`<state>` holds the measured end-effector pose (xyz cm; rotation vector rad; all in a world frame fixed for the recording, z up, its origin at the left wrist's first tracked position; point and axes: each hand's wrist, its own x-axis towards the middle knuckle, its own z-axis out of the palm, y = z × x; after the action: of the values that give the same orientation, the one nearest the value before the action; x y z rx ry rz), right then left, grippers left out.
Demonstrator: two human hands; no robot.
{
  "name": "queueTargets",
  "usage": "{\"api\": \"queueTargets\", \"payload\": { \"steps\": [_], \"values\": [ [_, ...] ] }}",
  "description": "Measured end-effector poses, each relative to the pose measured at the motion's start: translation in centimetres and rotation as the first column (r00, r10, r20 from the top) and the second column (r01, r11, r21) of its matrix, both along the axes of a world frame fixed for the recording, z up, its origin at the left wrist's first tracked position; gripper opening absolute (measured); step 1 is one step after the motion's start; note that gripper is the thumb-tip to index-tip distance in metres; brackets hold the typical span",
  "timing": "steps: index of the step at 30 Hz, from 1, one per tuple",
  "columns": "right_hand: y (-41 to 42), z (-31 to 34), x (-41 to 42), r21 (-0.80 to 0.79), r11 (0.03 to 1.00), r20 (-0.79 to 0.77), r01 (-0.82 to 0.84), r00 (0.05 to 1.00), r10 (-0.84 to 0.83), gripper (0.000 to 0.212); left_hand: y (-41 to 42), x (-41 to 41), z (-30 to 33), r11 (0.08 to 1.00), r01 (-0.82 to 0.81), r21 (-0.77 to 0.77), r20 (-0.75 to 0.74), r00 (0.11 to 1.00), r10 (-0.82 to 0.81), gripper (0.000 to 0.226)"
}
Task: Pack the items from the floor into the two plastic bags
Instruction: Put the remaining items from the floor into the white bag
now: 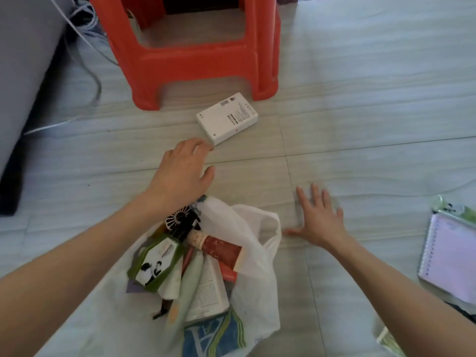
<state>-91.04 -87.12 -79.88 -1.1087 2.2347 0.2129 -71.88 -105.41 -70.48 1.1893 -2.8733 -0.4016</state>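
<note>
Now, left hand (183, 169): my fingers loosely spread, holding nothing, tips just short of the box.
Right hand (320, 215): spread flat on the floor.
White box (227, 118): at 1 o'clock from my left hand; looks light, stiff, smooth, so I'd pinch its long edges.
Plastic bag (257, 258): at 6 o'clock, soft, already stuffed.

Both bare forearms reach forward from the lower corners. Left hand (181, 171) stretched out palm down, fingers loosely extended, thumb apart, gripping nothing. Right hand (320, 219) spread flat, palm down, fingers splayed wide, thumb pointing left.
</note>
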Motion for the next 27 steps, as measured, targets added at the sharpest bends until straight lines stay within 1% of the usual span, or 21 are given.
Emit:
{"api": "queueTargets", "payload": {
  "steps": [3,5,6,8,10,11,14,15,16,17,19,21,22,23,25,27],
  "values": [
    [-0.9,0.0,-0.7,0.034,0.999,0.027,-0.005,1.000,0.004,0.115,-3.4,-3.1,-1.9,0.997,-0.023,0.070,0.148,0.989,0.013,0.060],
    [-0.9,0.1,-0.7,0.045,0.999,0.026,-0.013,1.000,0.012,0.115,-4.7,-5.2,-3.8,0.992,-0.019,0.126,0.301,0.953,-0.020,0.068],
    [-0.8,0.0,-0.7,0.042,0.999,0.024,-0.014,1.000,0.013,0.114,-5.2,-6.1,-4.8,0.990,-0.007,0.141,0.356,0.934,-0.044,0.071],
    [-0.9,-0.2,-0.8,0.031,0.999,0.032,-0.008,0.999,0.007,0.113,-6.1,-7.7,-6.4,0.987,-0.010,0.158,0.407,0.912,-0.056,0.073],
    [-1.0,-0.3,-1.1,0.032,0.999,0.040,-0.008,0.999,0.007,0.113,-6.3,-8.5,-7.1,0.991,-0.024,0.135,0.402,0.915,-0.032,0.071],
    [-1.1,-0.3,-1.1,0.038,0.999,0.044,-0.008,0.999,0.007,0.113,-6.0,-8.7,-7.1,0.996,-0.019,0.087,0.374,0.927,-0.015,0.066],
    [-1.0,-0.3,-0.9,0.049,0.999,0.056,-0.005,0.998,0.002,0.113,-4.1,-8.8,-7.3,0.991,0.041,-0.125,0.238,0.971,-0.010,0.041],
    [-1.1,-0.3,-0.9,0.047,0.999,0.057,-0.004,0.998,0.001,0.113,-3.8,-8.8,-7.4,0.985,0.046,-0.164,0.220,0.975,-0.009,0.039],
    [-1.1,-0.2,-1.0,0.047,0.999,0.059,-0.004,0.998,0.001,0.113,-3.7,-8.8,-7.5,0.986,0.020,-0.168,0.215,0.977,0.017,0.042],
    [-1.2,-0.2,-1.0,0.050,0.999,0.061,-0.005,0.998,0.002,0.113,-3.9,-8.8,-7.6,0.990,-0.041,-0.138,0.223,0.972,0.071,0.049],
    [-1.2,-0.1,-1.1,0.069,0.998,0.062,-0.009,0.998,0.004,0.114,-4.4,-9.0,-7.7,0.988,-0.154,-0.029,0.286,0.945,0.156,0.065],
    [-1.2,0.0,-1.0,0.079,0.997,0.061,-0.018,0.998,0.013,0.114,-3.9,-9.0,-8.0,0.991,-0.131,-0.007,0.394,0.911,0.123,0.079],
    [-1.3,0.1,-1.0,0.080,0.997,0.061,-0.019,0.998,0.014,0.114,-3.5,-9.0,-8.0,0.994,-0.105,-0.002,0.412,0.906,0.097,0.083],
    [-1.3,0.1,-1.0,0.078,0.997,0.060,-0.017,0.998,0.012,0.114,-3.0,-9.1,-7.8,0.995,-0.097,0.019,0.402,0.912,0.081,0.085],
    [-1.3,0.3,-1.0,0.071,0.997,0.048,-0.021,0.999,0.018,0.114,-1.9,-9.1,-6.8,0.990,-0.119,0.076,0.337,0.937,0.087,0.084],
    [-1.1,0.5,-1.0,0.064,0.997,0.025,-0.033,0.999,0.032,0.113,-0.5,-8.9,-5.1,0.993,-0.103,0.050,0.252,0.964,0.088,0.080]
  ]
}}
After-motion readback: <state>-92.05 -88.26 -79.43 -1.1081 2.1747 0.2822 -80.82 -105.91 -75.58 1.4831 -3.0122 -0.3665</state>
